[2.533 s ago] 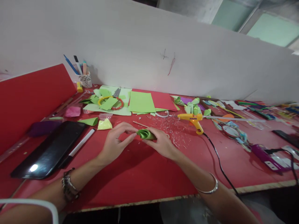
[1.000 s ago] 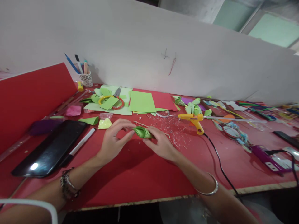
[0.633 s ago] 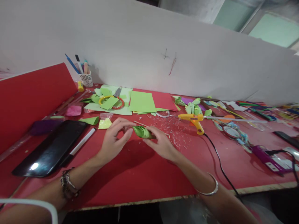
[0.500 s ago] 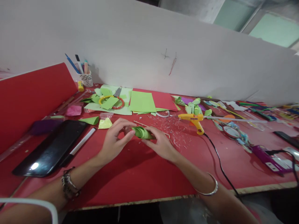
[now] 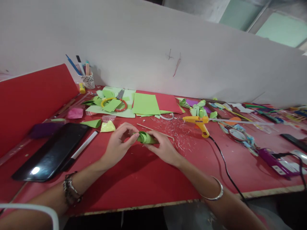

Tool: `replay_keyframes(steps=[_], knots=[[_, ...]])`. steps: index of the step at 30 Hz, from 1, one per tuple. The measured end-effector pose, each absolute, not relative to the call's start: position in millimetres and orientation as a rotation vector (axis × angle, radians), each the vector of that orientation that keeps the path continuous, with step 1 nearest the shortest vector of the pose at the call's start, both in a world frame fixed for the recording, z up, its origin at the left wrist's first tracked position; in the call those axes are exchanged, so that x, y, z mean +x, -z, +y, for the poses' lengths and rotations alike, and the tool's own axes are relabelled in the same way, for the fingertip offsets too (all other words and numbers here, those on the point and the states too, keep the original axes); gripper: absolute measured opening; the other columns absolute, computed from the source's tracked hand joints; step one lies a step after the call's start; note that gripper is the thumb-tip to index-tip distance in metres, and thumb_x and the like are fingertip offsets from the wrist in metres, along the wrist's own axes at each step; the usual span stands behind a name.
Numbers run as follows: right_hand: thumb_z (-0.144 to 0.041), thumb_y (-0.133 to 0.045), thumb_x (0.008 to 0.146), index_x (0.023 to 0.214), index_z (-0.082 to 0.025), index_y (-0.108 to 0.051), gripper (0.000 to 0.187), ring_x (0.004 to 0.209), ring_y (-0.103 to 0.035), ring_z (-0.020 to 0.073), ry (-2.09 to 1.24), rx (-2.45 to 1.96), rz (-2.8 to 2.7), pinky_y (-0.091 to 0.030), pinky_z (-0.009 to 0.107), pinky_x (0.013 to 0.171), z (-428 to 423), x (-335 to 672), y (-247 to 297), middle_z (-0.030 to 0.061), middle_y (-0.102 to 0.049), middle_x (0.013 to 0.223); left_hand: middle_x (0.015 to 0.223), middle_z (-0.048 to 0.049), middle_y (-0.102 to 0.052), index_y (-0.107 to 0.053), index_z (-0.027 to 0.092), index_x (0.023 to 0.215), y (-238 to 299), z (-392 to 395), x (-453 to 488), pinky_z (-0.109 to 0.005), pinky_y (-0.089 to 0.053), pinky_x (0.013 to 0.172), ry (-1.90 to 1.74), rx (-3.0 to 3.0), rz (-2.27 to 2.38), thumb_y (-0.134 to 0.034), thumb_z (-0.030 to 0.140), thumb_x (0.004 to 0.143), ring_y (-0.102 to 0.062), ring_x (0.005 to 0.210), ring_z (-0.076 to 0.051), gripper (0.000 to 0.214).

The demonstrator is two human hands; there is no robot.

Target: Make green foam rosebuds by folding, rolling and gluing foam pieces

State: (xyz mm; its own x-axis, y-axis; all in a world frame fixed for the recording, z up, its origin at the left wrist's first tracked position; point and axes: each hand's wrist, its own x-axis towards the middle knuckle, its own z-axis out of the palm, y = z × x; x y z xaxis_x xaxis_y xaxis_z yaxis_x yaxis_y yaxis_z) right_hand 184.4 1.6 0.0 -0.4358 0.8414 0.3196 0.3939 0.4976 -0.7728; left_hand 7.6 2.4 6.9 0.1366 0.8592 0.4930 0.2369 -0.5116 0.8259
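A rolled green paper piece (image 5: 145,137), its open end facing left, is held between my two hands above the red table. My right hand (image 5: 163,147) wraps round the right end of the roll. The thumb and fingers of my left hand (image 5: 120,140) pinch its left edge. A thin wooden stick (image 5: 155,131) lies on the table just behind the roll. Beyond it are a stack of green paper sheets (image 5: 145,104) and scissors (image 5: 115,102) with red and yellow handles, partly covered by green paper pieces.
A yellow glue gun (image 5: 198,121) with a black cord lies to the right, near paper scraps and folded green shapes (image 5: 199,108). On the left are a black phone (image 5: 52,150), a marker (image 5: 83,146) and a pen cup (image 5: 88,81). Further right sits a purple power strip (image 5: 275,163).
The roll has turned slightly in my fingers, its spiral end showing more to the left. The stick behind it is more exposed. Both hands keep nearly the same place.
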Motion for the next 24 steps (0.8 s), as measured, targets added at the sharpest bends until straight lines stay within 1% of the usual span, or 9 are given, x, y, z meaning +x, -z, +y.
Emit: replay_keyframes(steps=[18, 24], knots=[[-0.025, -0.055, 0.077, 0.102, -0.019, -0.05, 0.027, 0.088, -0.054, 0.0155, -0.923, -1.02, -2.011, -0.045, 0.031, 0.078, 2.1, 183.6, 1.8, 0.0042, -0.057, 0.098, 0.076, -0.0008, -0.052, -0.053, 0.018, 0.077, -5.6, 3.1, 7.7, -0.023, -0.041, 0.062, -1.379, 1.839, 1.053, -0.051, 0.022, 0.079, -0.049, 0.069, -0.012, 0.005], [-0.024, -0.055, 0.076, 0.1, -0.018, -0.05, 0.025, 0.086, -0.054, 0.0146, -0.93, -1.007, -1.999, -0.045, 0.029, 0.077, 1.9, 183.0, 0.4, 0.0035, -0.057, 0.095, 0.076, -0.0008, -0.052, -0.053, 0.018, 0.078, -8.2, 2.7, 8.3, -0.022, -0.042, 0.063, -1.377, 1.856, 1.053, -0.05, 0.02, 0.079, -0.049, 0.07, -0.011, 0.004]])
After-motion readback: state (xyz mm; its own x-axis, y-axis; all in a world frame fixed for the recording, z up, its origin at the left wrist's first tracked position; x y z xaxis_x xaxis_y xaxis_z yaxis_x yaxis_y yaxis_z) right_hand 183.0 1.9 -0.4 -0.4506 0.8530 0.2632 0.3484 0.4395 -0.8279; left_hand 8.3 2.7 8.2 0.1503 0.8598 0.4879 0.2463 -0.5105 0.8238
